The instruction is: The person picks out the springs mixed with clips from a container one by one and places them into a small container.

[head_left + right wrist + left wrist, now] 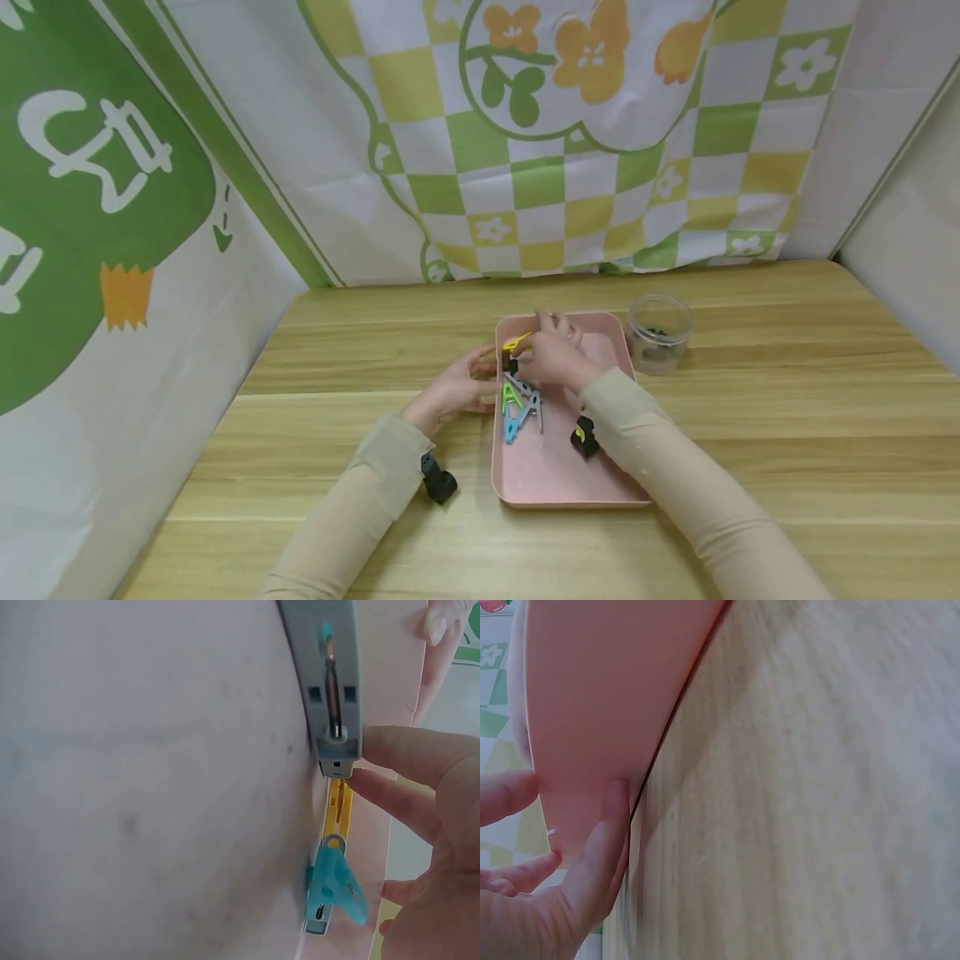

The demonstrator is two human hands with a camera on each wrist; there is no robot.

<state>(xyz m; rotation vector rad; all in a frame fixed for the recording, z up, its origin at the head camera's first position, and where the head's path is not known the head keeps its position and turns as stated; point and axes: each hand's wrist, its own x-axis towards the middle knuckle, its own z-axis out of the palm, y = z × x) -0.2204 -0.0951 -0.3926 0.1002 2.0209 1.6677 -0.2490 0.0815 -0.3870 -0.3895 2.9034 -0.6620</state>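
Observation:
A pink tray (558, 487) holds several clothespins along its left side: a yellow clothespin (517, 342), a green clothespin (512, 398), a blue clothespin (512, 429) and grey clothespins (534, 407). Against the outside of the tray's left wall, my left hand (459, 387) rests its fingertips, some reaching the rim. My right hand (558, 358) reaches inside at the far left. In the right wrist view its fingertips come together beside a large grey clothespin (330, 682) and the yellow one; whether they pinch one is hidden. A teal clothespin (335, 885) lies beyond.
A clear round jar (660, 333) with dark contents stands just right of the tray. Both lie on a wooden table (360, 342), with a checked floral cloth (585, 183) hanging behind. Black wrist devices (437, 481) sit by both sleeves.

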